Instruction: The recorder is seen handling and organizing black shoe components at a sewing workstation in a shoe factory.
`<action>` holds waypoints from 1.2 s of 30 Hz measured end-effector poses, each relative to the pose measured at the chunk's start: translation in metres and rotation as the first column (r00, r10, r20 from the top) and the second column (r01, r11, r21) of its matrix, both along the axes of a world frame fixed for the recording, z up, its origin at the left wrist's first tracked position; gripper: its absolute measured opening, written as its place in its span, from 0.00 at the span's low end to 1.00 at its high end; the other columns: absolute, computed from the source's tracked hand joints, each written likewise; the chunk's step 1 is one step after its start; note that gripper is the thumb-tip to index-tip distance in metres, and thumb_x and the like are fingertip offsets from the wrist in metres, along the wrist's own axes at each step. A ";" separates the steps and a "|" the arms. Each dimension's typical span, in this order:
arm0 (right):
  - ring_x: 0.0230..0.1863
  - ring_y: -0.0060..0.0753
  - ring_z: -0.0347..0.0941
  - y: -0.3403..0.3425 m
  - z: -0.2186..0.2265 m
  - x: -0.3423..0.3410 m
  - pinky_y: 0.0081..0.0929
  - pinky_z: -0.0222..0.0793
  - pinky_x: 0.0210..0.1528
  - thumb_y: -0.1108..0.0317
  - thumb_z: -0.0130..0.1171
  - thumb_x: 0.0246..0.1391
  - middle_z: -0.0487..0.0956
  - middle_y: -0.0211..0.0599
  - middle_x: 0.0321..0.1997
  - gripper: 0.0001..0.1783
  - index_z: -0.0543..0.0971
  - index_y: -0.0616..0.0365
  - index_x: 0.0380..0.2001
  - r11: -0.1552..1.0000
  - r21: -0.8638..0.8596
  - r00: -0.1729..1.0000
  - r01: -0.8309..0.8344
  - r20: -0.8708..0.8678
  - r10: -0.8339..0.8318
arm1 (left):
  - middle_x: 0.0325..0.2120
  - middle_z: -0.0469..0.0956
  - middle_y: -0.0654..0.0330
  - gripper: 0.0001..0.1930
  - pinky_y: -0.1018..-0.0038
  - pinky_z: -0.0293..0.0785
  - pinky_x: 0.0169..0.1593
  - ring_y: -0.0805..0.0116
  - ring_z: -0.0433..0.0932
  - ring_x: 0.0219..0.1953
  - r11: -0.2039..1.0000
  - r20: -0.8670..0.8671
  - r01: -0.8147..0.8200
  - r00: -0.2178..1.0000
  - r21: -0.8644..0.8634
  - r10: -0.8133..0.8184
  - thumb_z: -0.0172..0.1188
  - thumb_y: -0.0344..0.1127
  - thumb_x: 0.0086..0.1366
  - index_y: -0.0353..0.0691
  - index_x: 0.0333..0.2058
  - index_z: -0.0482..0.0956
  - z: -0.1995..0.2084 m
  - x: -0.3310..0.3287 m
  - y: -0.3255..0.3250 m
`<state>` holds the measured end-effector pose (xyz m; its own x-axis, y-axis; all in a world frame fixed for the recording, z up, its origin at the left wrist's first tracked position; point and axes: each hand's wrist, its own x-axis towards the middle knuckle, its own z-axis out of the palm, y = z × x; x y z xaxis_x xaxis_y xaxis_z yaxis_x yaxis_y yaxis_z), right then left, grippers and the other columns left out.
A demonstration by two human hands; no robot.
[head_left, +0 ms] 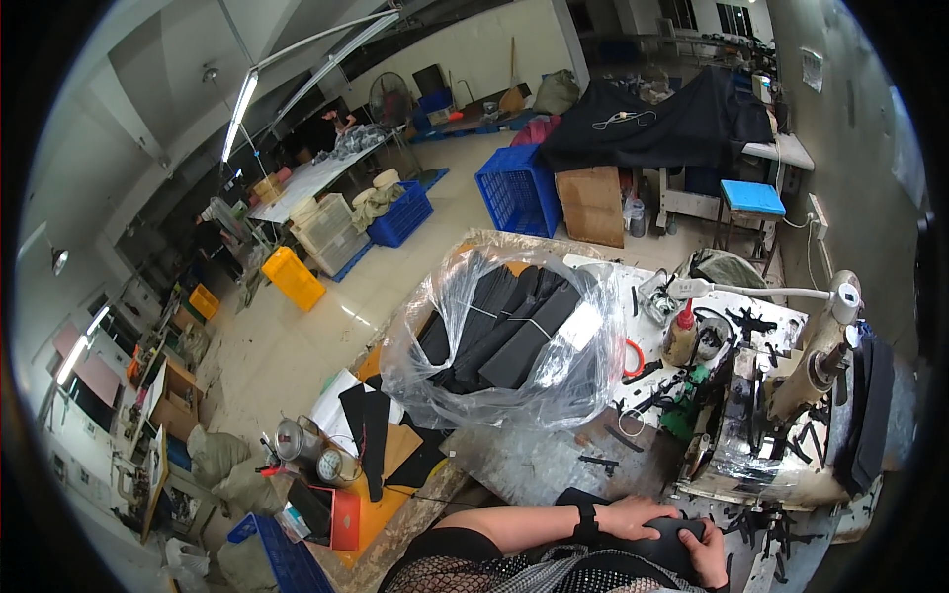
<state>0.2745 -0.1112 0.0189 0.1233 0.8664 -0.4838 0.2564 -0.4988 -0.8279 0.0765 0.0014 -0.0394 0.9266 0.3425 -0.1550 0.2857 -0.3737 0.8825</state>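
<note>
A black, flexible sheet-like piece (667, 553) lies curved across my lap at the table's near edge. My left hand (638, 518), with a black band on its wrist, rests over its upper side, fingers bent and pressed on it. My right hand (704, 555) grips the piece's right end, thumb on top; some of its fingers are hidden beneath. Just right of the hands stands a sewing machine (801, 390) with a worn metal bed, strewn with black scraps (771, 529). More black pieces (870, 415) hang over its far right side.
A clear plastic bag (415, 381) of bundled black strips (504, 326) sits ahead on the table. Right of it are orange-handled scissors (635, 358) and a red-capped bottle (682, 334). At left are loose black pieces (371, 435) and a red box (345, 519). Blue crates (516, 188) stand beyond.
</note>
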 end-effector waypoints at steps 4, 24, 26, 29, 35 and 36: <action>0.47 0.51 0.72 0.000 0.004 0.004 0.36 0.63 0.52 0.44 0.60 0.47 0.77 0.58 0.42 0.33 0.75 0.67 0.41 0.982 -0.165 0.970 -0.092 0.209 0.126 | 0.40 0.75 0.47 0.25 0.55 0.67 0.43 0.42 0.73 0.43 0.999 0.029 0.004 1.000 0.038 -0.006 0.58 0.40 0.57 0.49 0.53 0.64 -0.002 0.000 0.000; 0.37 0.34 0.70 -0.006 -0.018 0.004 0.27 0.64 0.41 0.57 0.61 0.48 0.75 0.42 0.34 0.21 0.74 0.66 0.37 1.000 0.001 1.000 -0.012 0.006 0.012 | 0.39 0.76 0.47 0.25 0.55 0.67 0.45 0.42 0.73 0.43 1.000 -0.048 0.015 0.999 0.001 -0.015 0.57 0.41 0.57 0.49 0.54 0.63 -0.002 0.001 -0.003; 0.50 0.49 0.71 -0.002 0.006 -0.001 0.35 0.62 0.54 0.44 0.60 0.47 0.77 0.56 0.44 0.34 0.75 0.66 0.45 0.996 -0.087 0.995 -0.037 0.086 0.044 | 0.41 0.75 0.47 0.26 0.56 0.66 0.47 0.43 0.73 0.45 0.999 -0.007 0.011 1.000 0.030 -0.011 0.56 0.42 0.58 0.49 0.55 0.63 -0.003 0.001 -0.001; 0.52 0.45 0.71 0.001 0.025 -0.004 0.33 0.62 0.54 0.53 0.62 0.48 0.76 0.54 0.47 0.32 0.73 0.68 0.49 0.998 -0.056 0.999 -0.029 -0.022 0.028 | 0.45 0.74 0.47 0.26 0.56 0.66 0.47 0.44 0.72 0.47 0.999 -0.019 0.032 0.999 -0.005 -0.033 0.56 0.43 0.58 0.49 0.55 0.61 -0.004 0.001 0.000; 0.51 0.40 0.71 -0.005 -0.015 0.006 0.30 0.63 0.54 0.55 0.61 0.50 0.75 0.54 0.48 0.32 0.70 0.69 0.52 0.998 -0.030 0.996 -0.063 -0.065 0.061 | 0.40 0.76 0.47 0.24 0.55 0.68 0.44 0.42 0.73 0.44 1.000 0.003 0.002 1.000 0.005 -0.003 0.58 0.40 0.57 0.48 0.52 0.64 0.000 0.001 -0.001; 0.39 0.29 0.70 -0.003 -0.029 0.004 0.24 0.64 0.41 0.63 0.62 0.49 0.75 0.41 0.37 0.21 0.72 0.67 0.42 0.998 0.057 0.992 0.008 -0.129 0.000 | 0.39 0.76 0.46 0.24 0.55 0.68 0.44 0.42 0.73 0.43 1.000 0.016 -0.002 1.000 0.017 0.001 0.58 0.40 0.57 0.48 0.52 0.64 0.001 0.001 -0.001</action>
